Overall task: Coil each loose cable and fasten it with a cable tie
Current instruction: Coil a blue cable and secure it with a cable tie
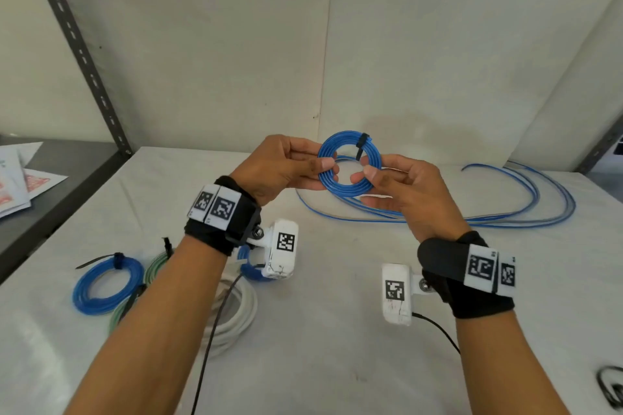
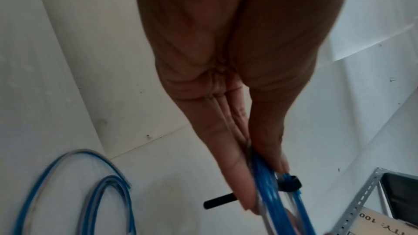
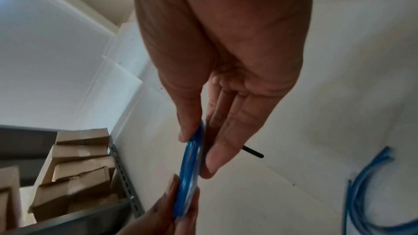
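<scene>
A small blue cable coil (image 1: 349,163) is held up above the white table (image 1: 337,330). A black cable tie (image 1: 361,145) wraps its upper right part, with the tail hanging into the ring. My left hand (image 1: 290,167) pinches the coil's left side between thumb and fingers. My right hand (image 1: 401,184) pinches its lower right side. The left wrist view shows the coil (image 2: 267,190) edge-on with the black tie (image 2: 291,184). In the right wrist view the thumb and fingers clamp the coil (image 3: 191,163).
Loose blue cable (image 1: 488,209) lies sprawled behind the hands. At the front left lie tied coils: blue (image 1: 101,286), green (image 1: 151,271) and white (image 1: 236,317). A metal shelf post (image 1: 81,50) and papers (image 1: 23,182) are at the left; cardboard boxes (image 3: 76,167) sit beyond the table.
</scene>
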### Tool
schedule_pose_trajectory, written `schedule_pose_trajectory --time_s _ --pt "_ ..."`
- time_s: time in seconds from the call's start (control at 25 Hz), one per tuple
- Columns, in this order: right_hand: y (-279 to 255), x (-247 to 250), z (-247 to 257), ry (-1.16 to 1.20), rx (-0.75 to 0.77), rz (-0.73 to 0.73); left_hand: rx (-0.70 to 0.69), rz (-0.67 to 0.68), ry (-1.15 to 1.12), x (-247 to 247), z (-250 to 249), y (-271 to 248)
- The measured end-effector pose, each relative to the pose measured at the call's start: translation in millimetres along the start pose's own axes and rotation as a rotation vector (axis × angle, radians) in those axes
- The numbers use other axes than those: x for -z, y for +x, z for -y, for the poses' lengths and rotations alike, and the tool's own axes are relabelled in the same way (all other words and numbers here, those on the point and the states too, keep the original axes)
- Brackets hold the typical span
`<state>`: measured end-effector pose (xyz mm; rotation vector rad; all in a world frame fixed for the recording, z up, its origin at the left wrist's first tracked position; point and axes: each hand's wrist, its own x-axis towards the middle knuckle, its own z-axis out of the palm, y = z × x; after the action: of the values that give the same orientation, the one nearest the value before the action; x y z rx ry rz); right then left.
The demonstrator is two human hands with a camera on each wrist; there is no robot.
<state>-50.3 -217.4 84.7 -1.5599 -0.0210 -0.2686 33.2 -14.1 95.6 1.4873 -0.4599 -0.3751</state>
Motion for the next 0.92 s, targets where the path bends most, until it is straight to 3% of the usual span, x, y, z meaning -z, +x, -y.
schedule_pose_trajectory --time_s 0.16,0.28,0.4,0.52,0.56,0.68,0.72,0.8,0.84,0.92 --pt "-4.8 -24.6 14.4 -0.091 0.081 -0.061 -0.011 -0.148 0.061 11.4 -8.3 -20.7" --pt "-5.6 -49.6 12.8 -0.528 0.35 -0.164 -0.022 -0.29 0.125 11.9 -11.7 -44.6" --pt "-15.1 -75.9 15.6 -0.873 0.457 -0.003 0.087 -0.136 0.011 13.3 -13.0 -70.4" --pt "-29.5 -85.0 22.6 -0.78 0.341 0.303 0.13 -0.06 -0.046 23.8 -4.6 -84.8" --pt "-32.5 -80.0 23.8 -0.727 0.329 0.309 0.14 -0.073 -0.043 27.9 -1.0 -87.9" --pt "-30.1 -55.4 21.0 -0.548 0.288 0.061 0.186 -0.046 0.034 34.3 10.5 -94.5" --pt "-27.5 -50.8 16.7 -0.555 0.196 0.081 0.222 0.012 0.075 34.3 14.2 -97.1" --pt "-22.7 -52.1 2.6 -0.625 -0.037 0.291 0.299 0.113 0.165 29.7 19.7 -99.5" --pt "-21.7 -55.3 -5.6 -0.645 -0.115 0.385 0.332 0.131 0.21 25.9 21.9 -99.6" --pt "-17.8 -59.3 -19.1 -0.653 -0.2 0.438 0.376 0.087 0.331 23.4 23.7 -94.0"
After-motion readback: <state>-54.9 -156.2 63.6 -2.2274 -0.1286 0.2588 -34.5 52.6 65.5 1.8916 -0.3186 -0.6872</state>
